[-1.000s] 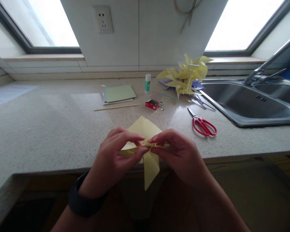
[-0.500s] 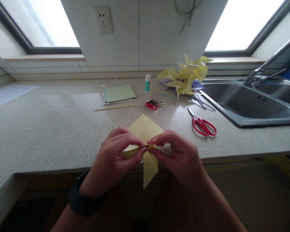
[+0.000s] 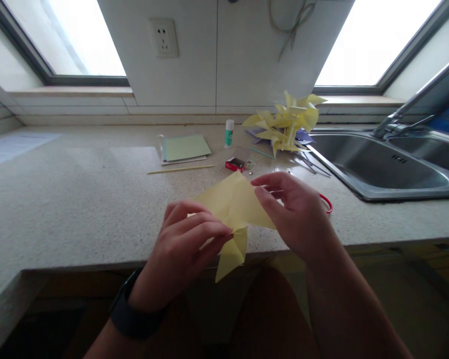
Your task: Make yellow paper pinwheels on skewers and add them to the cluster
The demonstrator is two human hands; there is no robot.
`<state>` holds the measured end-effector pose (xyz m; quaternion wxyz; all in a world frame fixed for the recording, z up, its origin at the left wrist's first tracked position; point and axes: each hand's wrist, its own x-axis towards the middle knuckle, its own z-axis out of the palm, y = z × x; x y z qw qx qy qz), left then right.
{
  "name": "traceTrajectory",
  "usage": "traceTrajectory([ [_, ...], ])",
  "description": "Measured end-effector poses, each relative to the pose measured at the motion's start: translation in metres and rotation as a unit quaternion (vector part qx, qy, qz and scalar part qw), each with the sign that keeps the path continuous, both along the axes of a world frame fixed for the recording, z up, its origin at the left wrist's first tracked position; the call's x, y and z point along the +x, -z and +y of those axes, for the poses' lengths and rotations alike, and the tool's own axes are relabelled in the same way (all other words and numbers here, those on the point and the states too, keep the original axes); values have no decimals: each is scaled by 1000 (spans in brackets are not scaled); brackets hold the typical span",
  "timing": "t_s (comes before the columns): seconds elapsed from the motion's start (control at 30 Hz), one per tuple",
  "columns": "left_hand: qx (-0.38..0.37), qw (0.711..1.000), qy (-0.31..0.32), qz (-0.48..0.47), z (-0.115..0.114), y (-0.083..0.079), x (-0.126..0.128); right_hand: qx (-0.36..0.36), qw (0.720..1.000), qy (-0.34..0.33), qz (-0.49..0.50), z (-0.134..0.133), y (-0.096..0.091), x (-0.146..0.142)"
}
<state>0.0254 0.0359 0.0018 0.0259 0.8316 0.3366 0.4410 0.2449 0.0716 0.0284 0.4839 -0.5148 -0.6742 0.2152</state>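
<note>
A pale yellow paper pinwheel (image 3: 224, 199) spans the counter's front edge, with a folded point hanging below. My left hand (image 3: 194, 239) pinches it at the centre, where the folded tips gather and a thin, pin-like sliver shows. Beside the pinwheel's upper right flap is my right hand (image 3: 292, 209). Its thumb and index finger are slightly apart, their tips at the paper's edge. Behind that hand lie red-handled scissors (image 3: 327, 203), mostly hidden.
Beyond the paper are a small red box (image 3: 234, 164), a glue stick (image 3: 229, 133), a wooden stick (image 3: 181, 169) and stacked coloured paper (image 3: 187, 148). Several finished pinwheels (image 3: 288, 122) lie in a pile near the steel sink (image 3: 381, 167).
My right hand has left the pinwheel's centre and moved up and right to its flap. The pinwheel has turned somewhat, while my left hand keeps its pinch. The scissors are now mostly covered.
</note>
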Motion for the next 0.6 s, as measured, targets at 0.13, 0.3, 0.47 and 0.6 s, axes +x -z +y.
traceTrajectory([
  [0.13,11,1000,-6,18,-1,1,0,-50,997,35,-46,18,-9,-2],
  [0.3,22,999,-12,21,-1,3,-1,-89,995,44,29,28,-4,-3],
  [0.47,27,999,-10,14,-1,2,1,-121,990,11,67,33,8,0],
  [0.6,25,999,-19,11,-2,2,2,-113,989,-25,93,30,15,1],
])
